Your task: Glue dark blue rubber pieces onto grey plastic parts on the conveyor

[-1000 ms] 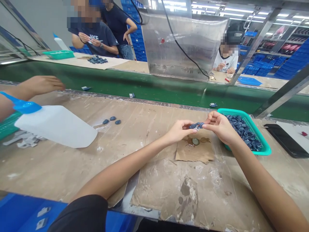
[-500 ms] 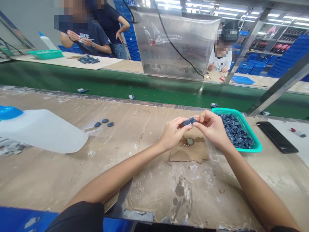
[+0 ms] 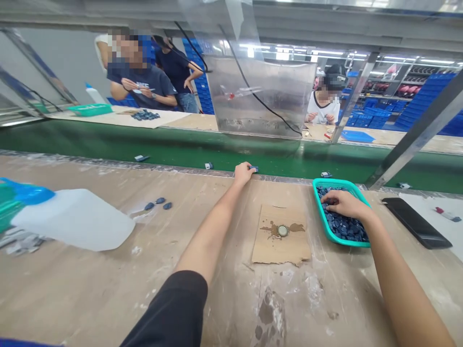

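My left hand (image 3: pixel 244 173) is stretched out to the near edge of the green belt (image 3: pixel 173 150). Its fingers pinch a small dark blue piece with a pale end (image 3: pixel 253 169), held low at the belt. My right hand (image 3: pixel 342 202) reaches down into a turquoise basket (image 3: pixel 320 219). Dark blue stone-like pieces (image 3: pixel 347 226) fill the basket, and my fingertips are among them, with thumb and fingers apart. Between my arms lies a piece of cardboard (image 3: pixel 267 250), bearing a bottle cap (image 3: pixel 282 231) with a wet stain around it.
A white bottle with a blue top (image 3: pixel 83 217) lies at the left, near several loose blue pieces (image 3: pixel 160 200). A black phone (image 3: pixel 415 221) is right of the basket. A metal post (image 3: pixel 412 127) rises behind it. Co-workers (image 3: pixel 144 86) are across the belt.
My hands were together over the cardboard, around the blue piece. My left hand has carried it forward to the belt, while my right hand has moved right into the basket.
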The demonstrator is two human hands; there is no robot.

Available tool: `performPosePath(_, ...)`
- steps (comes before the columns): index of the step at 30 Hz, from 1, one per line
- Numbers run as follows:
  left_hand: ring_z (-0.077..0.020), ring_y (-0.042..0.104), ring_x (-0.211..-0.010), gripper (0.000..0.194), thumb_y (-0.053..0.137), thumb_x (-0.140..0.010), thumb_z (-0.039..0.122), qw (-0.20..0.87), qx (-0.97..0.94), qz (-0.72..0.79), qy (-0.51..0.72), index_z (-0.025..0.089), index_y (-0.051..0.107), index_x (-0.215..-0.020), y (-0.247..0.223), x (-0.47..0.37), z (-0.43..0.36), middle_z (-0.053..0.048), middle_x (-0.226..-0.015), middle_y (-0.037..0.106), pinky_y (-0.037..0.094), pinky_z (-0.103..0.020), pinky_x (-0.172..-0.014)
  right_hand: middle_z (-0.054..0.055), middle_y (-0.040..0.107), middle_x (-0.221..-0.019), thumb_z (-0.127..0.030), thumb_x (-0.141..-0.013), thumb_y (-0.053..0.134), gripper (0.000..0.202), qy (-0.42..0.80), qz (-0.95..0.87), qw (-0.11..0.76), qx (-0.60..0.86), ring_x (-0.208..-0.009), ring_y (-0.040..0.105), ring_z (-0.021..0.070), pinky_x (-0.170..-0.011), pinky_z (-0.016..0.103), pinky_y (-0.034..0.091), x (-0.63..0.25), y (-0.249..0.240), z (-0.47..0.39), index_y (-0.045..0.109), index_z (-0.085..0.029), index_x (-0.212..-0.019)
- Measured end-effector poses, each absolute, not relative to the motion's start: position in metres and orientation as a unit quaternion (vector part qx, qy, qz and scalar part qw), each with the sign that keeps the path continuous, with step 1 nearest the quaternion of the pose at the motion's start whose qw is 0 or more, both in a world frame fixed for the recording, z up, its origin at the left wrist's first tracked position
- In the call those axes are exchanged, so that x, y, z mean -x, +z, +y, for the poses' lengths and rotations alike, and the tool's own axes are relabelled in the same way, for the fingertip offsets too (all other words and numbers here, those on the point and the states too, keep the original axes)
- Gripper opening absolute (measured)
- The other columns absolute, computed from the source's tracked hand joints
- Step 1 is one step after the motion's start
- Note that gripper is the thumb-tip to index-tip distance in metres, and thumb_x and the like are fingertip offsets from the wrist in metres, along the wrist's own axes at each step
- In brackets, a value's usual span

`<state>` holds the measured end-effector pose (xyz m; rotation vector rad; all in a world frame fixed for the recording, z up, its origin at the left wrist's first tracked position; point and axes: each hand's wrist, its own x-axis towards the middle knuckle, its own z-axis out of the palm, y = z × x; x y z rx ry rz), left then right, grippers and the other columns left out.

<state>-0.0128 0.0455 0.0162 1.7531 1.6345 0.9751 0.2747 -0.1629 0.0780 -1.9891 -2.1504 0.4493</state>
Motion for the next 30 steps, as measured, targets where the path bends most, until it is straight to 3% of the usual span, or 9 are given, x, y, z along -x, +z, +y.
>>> performPosePath(4,-0.0358,0.027,-0.126,0.038,0.058,-0.079,0.026,0.191,-0.623,0.654,0.384,0.015,0.057,-0.115,0.016,0.040,0.055,-0.019,-0.133,0.038,0.026,-0.047,-0.100,0.003,0.068,-0.075,-0.021,-0.064,0.059,0.015,0.141,-0.722,0.113,0.668,-0.069,0.060,0.0218,-0.064,0.032,0.046,-0.276,0.076,-0.162,0.068,-0.021,-0.075)
performPosePath(6,-0.0371,0.018,-0.131,0.040,0.053,-0.080,0.018,0.190,-0.590,0.678,0.395,0.015,0.051,-0.120,0.016,0.061,0.056,-0.020,-0.140,0.028,0.026,-0.050,-0.099,0.002,0.065,-0.065,-0.021,-0.061,0.059,0.010,0.140,-0.717,0.137,0.669,-0.062,0.058,0.0208,-0.059,0.032,0.044,-0.275,0.077,-0.164,0.066,-0.021,-0.069)
performPosePath(9,-0.0353,0.025,-0.128,0.028,0.053,-0.077,0.013,0.246,-0.537,0.699,0.403,0.014,0.056,-0.105,0.015,0.091,0.056,-0.020,-0.132,0.038,0.035,-0.043,-0.093,-0.001,0.058,-0.057,-0.022,-0.059,0.059,0.004,0.166,-0.694,0.220,0.665,-0.057,0.054,0.0177,-0.055,0.030,0.042,-0.272,0.079,-0.166,0.060,-0.021,-0.063)
performPosePath(12,-0.0334,0.032,-0.124,0.012,0.058,-0.072,0.010,0.289,-0.516,0.691,0.416,0.013,0.056,-0.084,0.020,0.106,0.055,-0.018,-0.118,0.049,0.038,-0.039,-0.093,-0.001,0.058,-0.066,-0.027,-0.058,0.062,0.018,0.251,-0.646,0.334,0.639,-0.063,0.054,0.0164,-0.059,0.029,0.044,-0.268,0.081,-0.166,0.062,-0.020,-0.075)
performPosePath(14,-0.0303,0.036,-0.122,0.013,0.060,-0.068,0.006,0.322,-0.497,0.677,0.437,0.013,0.053,-0.077,0.025,0.105,0.053,-0.014,-0.110,0.054,0.036,-0.037,-0.098,0.000,0.059,-0.074,-0.029,-0.060,0.063,0.025,0.294,-0.618,0.374,0.627,-0.066,0.053,0.0156,-0.061,0.030,0.044,-0.266,0.082,-0.167,0.064,-0.020,-0.084)
performPosePath(17,-0.0211,0.048,-0.112,0.016,0.056,-0.071,0.003,0.396,-0.462,0.635,0.476,0.014,0.051,-0.081,0.034,0.091,0.043,-0.009,-0.100,0.058,0.039,-0.033,-0.098,0.000,0.058,-0.073,-0.031,-0.063,0.067,0.021,0.333,-0.590,0.419,0.604,-0.060,0.048,0.0130,-0.058,0.029,0.041,-0.261,0.085,-0.170,0.064,-0.020,-0.081)
performPosePath(21,-0.0131,0.061,-0.090,0.016,0.047,-0.076,0.000,0.553,-0.435,0.532,0.471,0.011,0.053,-0.086,0.042,0.071,-0.001,-0.009,-0.088,0.063,0.050,-0.027,-0.085,-0.001,0.057,-0.071,-0.030,-0.060,0.073,0.024,0.422,-0.553,0.492,0.523,-0.056,0.047,0.0105,-0.053,0.025,0.039,-0.246,0.092,-0.173,0.059,-0.020,-0.077)
performPosePath(25,-0.0145,0.062,-0.092,0.023,0.050,-0.072,-0.004,0.748,-0.405,0.364,0.380,0.009,0.061,-0.088,0.051,0.063,-0.060,-0.009,-0.095,0.064,0.048,-0.027,-0.092,0.001,0.061,-0.074,-0.029,-0.059,0.074,0.026,0.436,-0.575,0.433,0.541,-0.062,0.054,0.0133,-0.056,0.027,0.045,-0.219,0.098,-0.175,0.063,-0.019,-0.080)
performPosePath(30,-0.0151,0.064,-0.090,0.025,0.053,-0.071,-0.006,0.796,-0.395,0.299,0.347,0.011,0.062,-0.087,0.058,0.054,-0.095,-0.005,-0.090,0.065,0.043,-0.029,-0.099,0.004,0.063,-0.073,-0.026,-0.066,0.063,0.015,0.389,-0.691,0.270,0.546,-0.067,0.058,0.0171,-0.062,0.030,0.047,-0.175,0.093,-0.178,0.063,-0.018,-0.078)
